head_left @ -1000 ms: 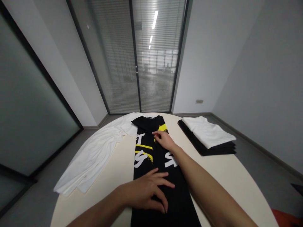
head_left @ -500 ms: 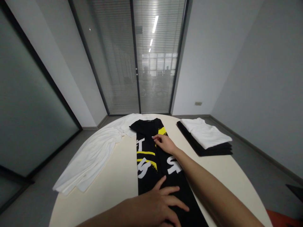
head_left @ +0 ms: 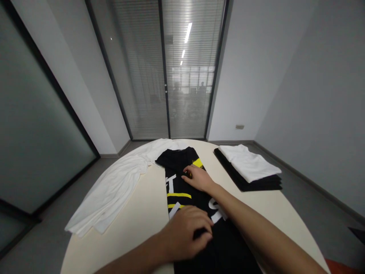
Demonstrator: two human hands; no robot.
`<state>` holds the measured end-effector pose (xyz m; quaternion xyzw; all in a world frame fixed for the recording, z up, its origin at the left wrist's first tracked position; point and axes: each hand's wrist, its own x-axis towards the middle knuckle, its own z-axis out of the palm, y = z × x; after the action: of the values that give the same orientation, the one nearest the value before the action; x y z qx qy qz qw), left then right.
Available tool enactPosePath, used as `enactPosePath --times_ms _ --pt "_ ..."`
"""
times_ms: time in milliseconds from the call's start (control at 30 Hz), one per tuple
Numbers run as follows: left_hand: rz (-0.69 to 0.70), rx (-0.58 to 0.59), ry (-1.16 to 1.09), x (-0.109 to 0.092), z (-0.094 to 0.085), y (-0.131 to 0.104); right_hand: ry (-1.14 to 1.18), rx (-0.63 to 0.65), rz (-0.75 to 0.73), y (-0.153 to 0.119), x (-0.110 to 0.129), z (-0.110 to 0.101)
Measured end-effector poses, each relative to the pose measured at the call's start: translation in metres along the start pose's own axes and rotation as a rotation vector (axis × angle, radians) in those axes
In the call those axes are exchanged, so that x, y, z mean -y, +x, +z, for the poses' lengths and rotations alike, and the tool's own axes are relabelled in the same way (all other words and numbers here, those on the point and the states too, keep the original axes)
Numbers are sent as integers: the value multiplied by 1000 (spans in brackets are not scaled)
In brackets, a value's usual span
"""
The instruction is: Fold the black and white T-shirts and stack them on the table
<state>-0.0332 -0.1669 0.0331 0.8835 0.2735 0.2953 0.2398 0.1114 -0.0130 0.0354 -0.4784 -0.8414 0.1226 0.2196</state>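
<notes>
A black T-shirt [head_left: 182, 160] with white lettering and yellow stripes lies folded lengthwise into a narrow strip, collar at the far end. My right hand [head_left: 198, 178] is over its upper part, thumb and forefinger parted and slightly curled, with no cloth seen between them. Nearer to me, my left hand [head_left: 188, 230] hovers at or just over the middle of the shirt. Its fingers are bent, with a gap to the thumb and nothing visible inside. My forearms and hands cover part of the print.
A rounded cream table [head_left: 137, 224] carries everything. Along its left edge lies a loosely spread white garment [head_left: 114, 186]. At the right sits a stack of folded black clothes [head_left: 259, 185] topped by a folded white one [head_left: 248, 163]. Glass doors [head_left: 185, 102] stand beyond.
My left hand has lifted from lying spread on the shirt and moved forward, its fingers now bent. My right thumb and forefinger have parted. The shirt's near part has shifted or loosened slightly.
</notes>
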Motion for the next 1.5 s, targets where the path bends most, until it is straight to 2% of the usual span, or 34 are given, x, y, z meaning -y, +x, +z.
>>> enactPosePath --times_ms 67,133,200,233,333,433,533,633,800,933,1033,1267,1500 --pt "-111 -153 153 18 -24 4 -98 -28 -11 14 11 3" --pt "-284 -267 324 45 -43 3 -161 -34 -26 30 23 8" --pt "-421 -406 424 75 -58 -3 -207 -22 -38 47 35 15" --pt "-447 -452 457 90 -63 -7 -230 -19 -42 55 41 19" --pt "-523 -503 496 123 -72 -18 -284 -13 -60 77 59 32" --pt "-604 -496 499 138 -73 -22 -300 2 -27 95 75 46" --pt "-617 -474 514 141 -71 -22 -187 -5 88 110 86 60" --pt "-618 -466 523 139 -71 -21 -59 -35 207 123 85 66" --pt "-559 -426 548 128 -69 -15 276 -142 441 149 52 57" --pt "-545 -332 577 118 -61 -10 551 -127 454 161 18 49" --pt "-559 -243 569 115 -58 -9 712 -83 452 163 4 52" --pt "-581 -144 561 111 -61 -10 866 -97 457 182 -1 62" --pt "-579 -101 562 106 -63 -7 845 -108 437 187 -4 59"
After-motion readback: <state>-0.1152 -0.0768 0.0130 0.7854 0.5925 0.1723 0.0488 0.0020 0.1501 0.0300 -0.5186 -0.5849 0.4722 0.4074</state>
